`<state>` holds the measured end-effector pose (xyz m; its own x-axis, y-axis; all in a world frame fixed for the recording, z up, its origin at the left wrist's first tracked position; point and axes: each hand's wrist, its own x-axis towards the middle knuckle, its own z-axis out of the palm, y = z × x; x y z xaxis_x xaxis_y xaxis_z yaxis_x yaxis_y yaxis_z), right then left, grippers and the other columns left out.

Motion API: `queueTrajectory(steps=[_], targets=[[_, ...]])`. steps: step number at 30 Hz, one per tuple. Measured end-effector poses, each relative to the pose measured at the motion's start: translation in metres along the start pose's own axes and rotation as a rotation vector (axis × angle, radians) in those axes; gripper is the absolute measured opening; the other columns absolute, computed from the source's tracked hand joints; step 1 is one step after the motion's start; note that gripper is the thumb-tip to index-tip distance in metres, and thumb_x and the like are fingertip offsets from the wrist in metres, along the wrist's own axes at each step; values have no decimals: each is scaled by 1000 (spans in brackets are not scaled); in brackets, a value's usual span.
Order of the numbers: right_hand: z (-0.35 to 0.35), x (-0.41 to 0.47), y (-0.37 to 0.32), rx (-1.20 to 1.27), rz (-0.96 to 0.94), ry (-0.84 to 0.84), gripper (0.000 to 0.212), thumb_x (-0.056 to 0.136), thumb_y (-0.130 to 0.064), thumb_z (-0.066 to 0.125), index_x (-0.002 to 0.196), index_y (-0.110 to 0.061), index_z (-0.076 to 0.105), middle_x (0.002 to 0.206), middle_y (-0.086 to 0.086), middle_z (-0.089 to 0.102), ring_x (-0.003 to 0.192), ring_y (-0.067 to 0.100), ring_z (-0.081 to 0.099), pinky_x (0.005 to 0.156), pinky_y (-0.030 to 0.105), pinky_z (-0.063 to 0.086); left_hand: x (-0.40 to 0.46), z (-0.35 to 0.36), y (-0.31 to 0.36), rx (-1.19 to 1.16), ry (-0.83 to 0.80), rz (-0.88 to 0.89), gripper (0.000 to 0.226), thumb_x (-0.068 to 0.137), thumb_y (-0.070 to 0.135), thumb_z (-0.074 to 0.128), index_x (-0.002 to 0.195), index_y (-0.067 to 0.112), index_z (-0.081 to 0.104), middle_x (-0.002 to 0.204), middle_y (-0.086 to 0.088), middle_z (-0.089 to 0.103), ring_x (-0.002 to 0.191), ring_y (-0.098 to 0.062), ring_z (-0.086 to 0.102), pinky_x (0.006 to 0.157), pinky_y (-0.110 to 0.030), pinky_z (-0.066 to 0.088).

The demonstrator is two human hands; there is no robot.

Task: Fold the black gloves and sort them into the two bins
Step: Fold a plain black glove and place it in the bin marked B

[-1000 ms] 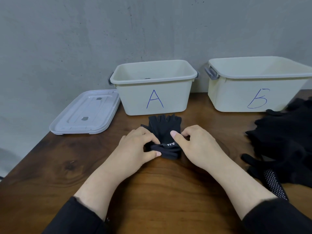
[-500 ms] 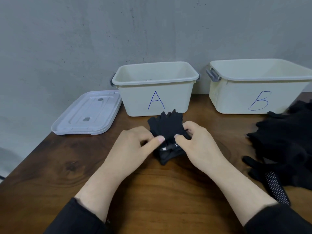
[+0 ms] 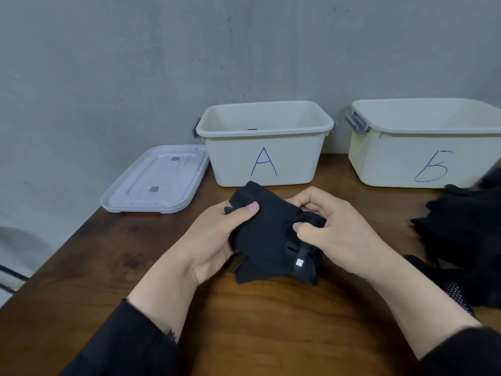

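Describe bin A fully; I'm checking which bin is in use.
Bin A is a cream plastic tub, upright and open, with a rolled rim and grey latches at both ends. A blue handwritten A marks its front wall. It stands on the wooden table against the wall, its lid lying flat beside it. Something small and dark shows inside. Neither hand touches it.
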<state>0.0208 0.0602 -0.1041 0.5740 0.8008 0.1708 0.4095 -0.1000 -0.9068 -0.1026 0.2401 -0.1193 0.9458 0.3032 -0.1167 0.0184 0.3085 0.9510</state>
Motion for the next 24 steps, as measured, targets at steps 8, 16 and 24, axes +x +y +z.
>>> queueTrajectory(steps=[8,16,24], targets=[[5,4,11,531,362,-39,36,96,-20,68,131,-15,61,121,3,74,111,22,71,99,45,54,5,5,-3,-168,237,223,37,95,20,63,130,11,60,125,-11,68,118,-28,64,103,-51,48],[-22,-5,-19,324,275,201,21,96,-13,67,116,-14,70,103,5,78,98,22,75,94,43,57,3,20,-13,37,362,389,30,93,18,68,122,18,65,116,-2,73,108,-21,69,92,-42,55],[-159,-5,-98,-224,122,431,21,88,-24,76,108,-20,72,91,2,79,89,23,75,97,50,56,39,75,-33,289,266,357,15,98,26,59,111,26,65,95,4,74,92,-14,71,83,-37,59]])
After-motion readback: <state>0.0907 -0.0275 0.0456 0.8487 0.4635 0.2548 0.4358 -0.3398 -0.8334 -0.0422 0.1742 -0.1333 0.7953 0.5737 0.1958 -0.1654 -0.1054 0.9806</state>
